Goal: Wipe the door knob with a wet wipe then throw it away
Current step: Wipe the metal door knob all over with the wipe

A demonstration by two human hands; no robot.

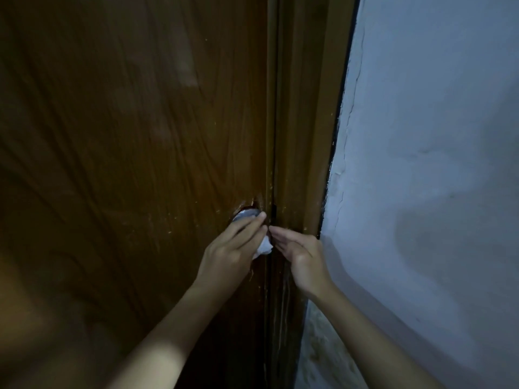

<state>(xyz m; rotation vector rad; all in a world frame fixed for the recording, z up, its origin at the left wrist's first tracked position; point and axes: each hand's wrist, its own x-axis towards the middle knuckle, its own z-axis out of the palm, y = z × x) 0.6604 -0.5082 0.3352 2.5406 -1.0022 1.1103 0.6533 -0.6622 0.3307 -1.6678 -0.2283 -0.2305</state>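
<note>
Two hands at brown door (126, 164) | left hand (233, 248) grip closed over door knob (247, 214), seemingly clutching white wet wipe (264, 248) beneath | right hand (300, 254) fingers loosely extended, touching wipe

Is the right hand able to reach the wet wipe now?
Probably yes. The right hand is open, its fingertips almost at the wet wipe, which shows under the left hand at the door knob. Nothing lies between.
</note>
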